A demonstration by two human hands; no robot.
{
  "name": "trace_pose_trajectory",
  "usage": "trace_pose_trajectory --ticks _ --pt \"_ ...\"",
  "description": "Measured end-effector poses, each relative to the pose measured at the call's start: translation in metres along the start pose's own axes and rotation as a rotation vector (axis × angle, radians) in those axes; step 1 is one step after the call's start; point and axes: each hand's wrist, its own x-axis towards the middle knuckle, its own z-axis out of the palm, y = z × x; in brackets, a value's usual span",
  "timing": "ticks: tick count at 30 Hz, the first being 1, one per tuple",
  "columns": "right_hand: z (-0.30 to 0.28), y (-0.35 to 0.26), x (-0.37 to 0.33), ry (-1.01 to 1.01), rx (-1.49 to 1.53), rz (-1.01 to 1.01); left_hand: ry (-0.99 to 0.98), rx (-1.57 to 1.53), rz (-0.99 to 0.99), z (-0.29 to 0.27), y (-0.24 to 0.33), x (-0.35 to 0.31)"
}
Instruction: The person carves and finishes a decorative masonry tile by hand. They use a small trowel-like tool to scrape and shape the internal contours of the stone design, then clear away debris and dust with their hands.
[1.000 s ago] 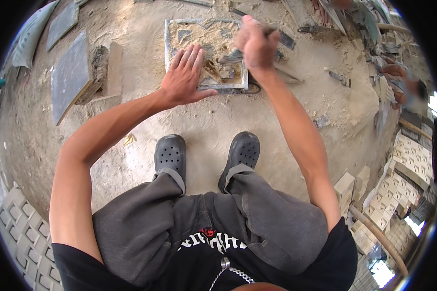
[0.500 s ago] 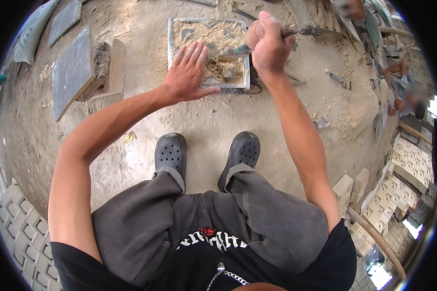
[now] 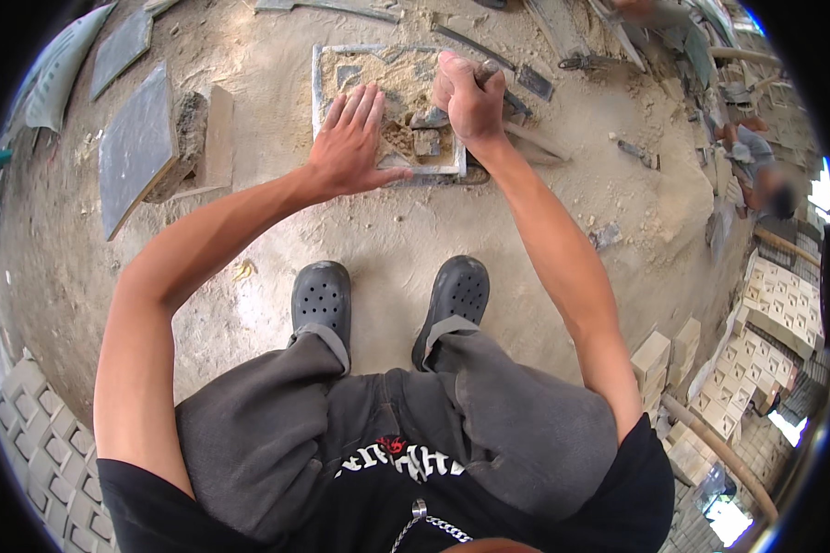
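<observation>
A rectangular metal mould [image 3: 316,92] lies on the ground ahead of me, filled with crumbly tan sand mix [image 3: 392,66]. Inside it, at the near right, a small squarish block [image 3: 427,142] shows in a hollow. My left hand [image 3: 349,138] rests flat over the mould's left part, fingers stretched forward and thumb pointing right. Over the right part, my right hand [image 3: 470,100] is closed in a fist round the dark handle of a trowel [image 3: 427,119]. Its greyish blade is low against the mix, mostly hidden by the fist.
Slate-grey slabs [image 3: 138,152] lean at the left beside a rough block. Loose bars [image 3: 475,48] and sand lie beyond the mould. Stacked moulded blocks [image 3: 742,373] stand at the right, more [image 3: 51,442] at the lower left. Another person [image 3: 761,170] is at the far right.
My right hand has moved left and slightly down with the trowel, closer over the mould. My left hand stays almost in place on the mould.
</observation>
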Motion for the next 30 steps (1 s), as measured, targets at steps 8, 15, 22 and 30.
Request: trace_pose_trajectory --ticks 8,15,22,30 --pt "-0.014 0.001 0.0 -0.044 -0.164 -0.164 -0.012 -0.002 0.008 -0.005 0.0 -0.005" --pt "-0.005 -0.035 0.011 -0.075 0.033 -0.056 0.032 -0.003 0.041 -0.005 -0.002 -0.005" --pt "-0.015 -0.001 0.013 0.021 -0.03 -0.036 0.057 -0.013 0.052 -0.005 0.003 -0.005" --pt "-0.01 0.006 0.005 0.248 -0.019 -0.05 -0.12 -0.022 0.196 -0.011 0.015 -0.018"
